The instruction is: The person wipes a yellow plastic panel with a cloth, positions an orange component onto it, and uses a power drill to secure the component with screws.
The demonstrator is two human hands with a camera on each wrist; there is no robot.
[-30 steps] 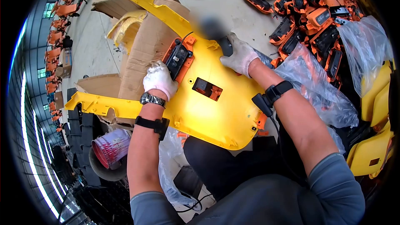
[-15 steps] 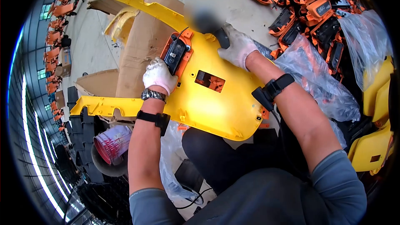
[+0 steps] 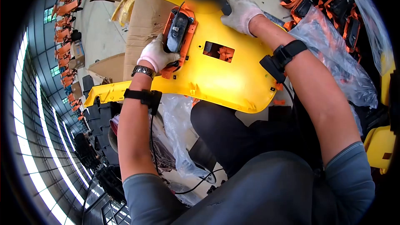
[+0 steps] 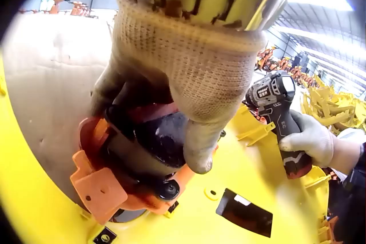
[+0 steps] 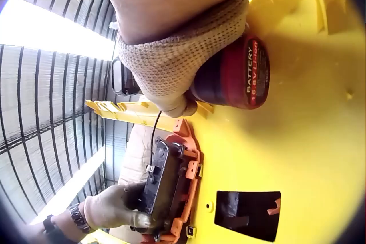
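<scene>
A large yellow plastic panel (image 3: 225, 87) with two long arms lies over the person's lap. On its left part sits a black housing (image 3: 177, 31) in an orange frame, with a thin black cable at its top. My gloved left hand (image 3: 157, 54) grips the housing's lower end, thumb on one side and fingers on the other in the left wrist view. The gloved right hand (image 3: 241, 12) holds a cordless drill (image 4: 278, 112) by its handle, above the panel's far edge. Its red battery (image 5: 251, 72) faces the right wrist camera. In the head view the drill's body is blurred.
Brown cardboard (image 3: 146, 21) lies under the panel on the left. Black and orange housings (image 3: 333, 0) are piled at the upper right, beside clear plastic sheeting (image 3: 333, 58). More yellow panels (image 3: 379, 148) stand at the far right. Clear plastic (image 3: 179, 137) also hangs below the panel.
The panel and both hands sit higher in the head view. My left hand has opened from a tight curl at the housing's corner to a thumb-and-finger grip across its lower end. The right hand keeps the drill.
</scene>
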